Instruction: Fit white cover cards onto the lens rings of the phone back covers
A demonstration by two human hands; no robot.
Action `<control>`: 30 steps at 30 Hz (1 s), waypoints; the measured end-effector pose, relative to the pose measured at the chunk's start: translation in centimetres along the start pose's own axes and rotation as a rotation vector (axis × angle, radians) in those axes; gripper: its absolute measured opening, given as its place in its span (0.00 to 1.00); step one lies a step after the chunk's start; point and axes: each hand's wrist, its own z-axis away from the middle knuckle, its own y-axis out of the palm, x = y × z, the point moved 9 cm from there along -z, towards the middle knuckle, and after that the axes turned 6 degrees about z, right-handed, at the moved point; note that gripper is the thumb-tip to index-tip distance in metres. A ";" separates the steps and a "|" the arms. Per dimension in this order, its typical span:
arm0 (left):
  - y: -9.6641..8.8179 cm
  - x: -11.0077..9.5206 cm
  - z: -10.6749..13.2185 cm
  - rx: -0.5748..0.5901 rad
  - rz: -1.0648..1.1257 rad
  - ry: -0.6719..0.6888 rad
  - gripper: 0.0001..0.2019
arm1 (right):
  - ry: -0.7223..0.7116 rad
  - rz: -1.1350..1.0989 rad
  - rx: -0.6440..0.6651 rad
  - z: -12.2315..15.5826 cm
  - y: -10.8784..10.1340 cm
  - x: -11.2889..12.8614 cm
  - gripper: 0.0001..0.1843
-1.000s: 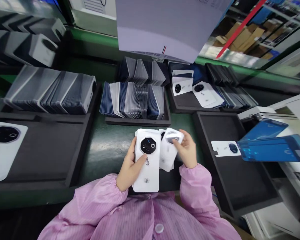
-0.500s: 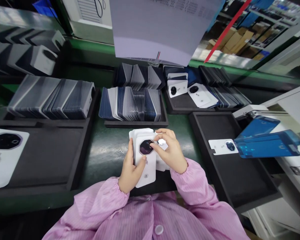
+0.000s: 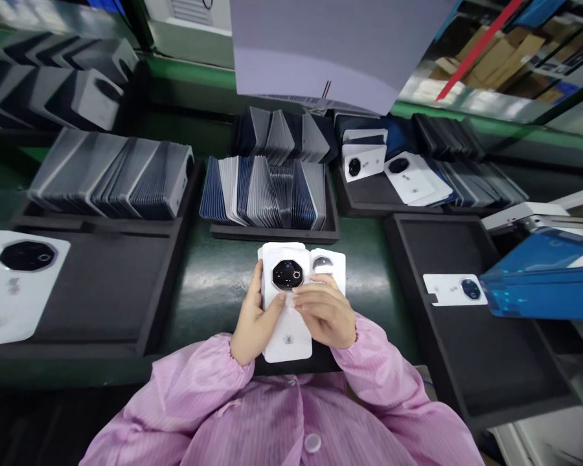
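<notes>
My left hand (image 3: 256,317) is closed around the left edge of a small stack of white phone-shaped panels, thumb on top. The uppermost panel (image 3: 287,323) faces up, with a dark octagonal camera area (image 3: 288,275) near its far end. My right hand (image 3: 324,310) lies over the right side of this panel, just below the camera area. Its fingers are bunched together, and anything small between the fingertips is hidden. Beyond the right hand lies another white panel (image 3: 339,262) with a silvery camera area, partly covered by the fingers.
Behind the hands stands a black tray (image 3: 272,233) with tightly packed panels. At left, a black tray (image 3: 102,285) carries a large white panel (image 3: 17,304). At right, another black tray (image 3: 505,362) bears a white panel (image 3: 444,289) beside blue film-like sheets (image 3: 539,288).
My right hand has moved down from the camera area to the panel's surface below it. The camera area and the right-hand panel are more exposed. The whole view has shifted slightly.
</notes>
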 end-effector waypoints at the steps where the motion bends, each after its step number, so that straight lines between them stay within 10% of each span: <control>1: 0.0 0.0 0.0 0.000 -0.007 0.007 0.37 | -0.011 -0.018 -0.015 0.1 -0.2 0.1 0.14; 30: -0.4 0.1 0.4 -0.021 -0.064 0.008 0.36 | -0.037 -0.008 -0.057 0.0 -0.9 0.4 0.18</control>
